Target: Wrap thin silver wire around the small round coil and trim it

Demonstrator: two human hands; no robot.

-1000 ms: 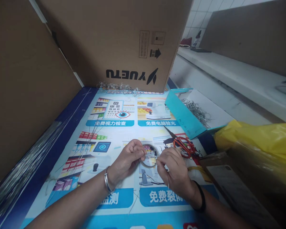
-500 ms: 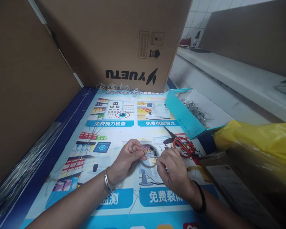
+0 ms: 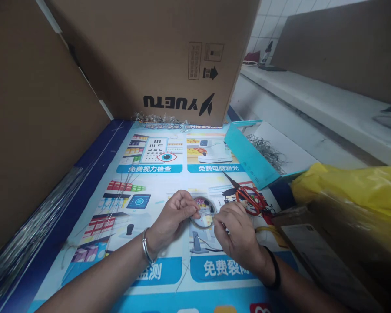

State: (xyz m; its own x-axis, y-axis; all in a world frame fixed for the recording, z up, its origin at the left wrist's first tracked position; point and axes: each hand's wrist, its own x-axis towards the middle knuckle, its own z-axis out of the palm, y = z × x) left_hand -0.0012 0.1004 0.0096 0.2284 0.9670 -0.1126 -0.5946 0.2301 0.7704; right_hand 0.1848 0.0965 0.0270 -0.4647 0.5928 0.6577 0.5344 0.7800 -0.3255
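Observation:
My left hand (image 3: 179,209) is closed, thumb and fingertips pressed together over the near left edge of a round ring-shaped thing (image 3: 203,225), perhaps a tape roll or a coil. Across from it, my right hand (image 3: 236,228) is also closed in a pinch by the ring's right side. Whatever the fingertips hold is too small to make out, and I cannot tell if they grip the ring itself. Scissors with red handles (image 3: 254,201) lie just beyond my right hand, blades pointing away to the left.
A blue box (image 3: 252,156) holding a tangle of thin wires (image 3: 267,152) stands at the right. Large cardboard panels (image 3: 150,52) rise behind and left. Thin clear strands (image 3: 42,221) lie along the left edge. Yellow plastic (image 3: 352,189) and a carton (image 3: 313,243) sit at the right.

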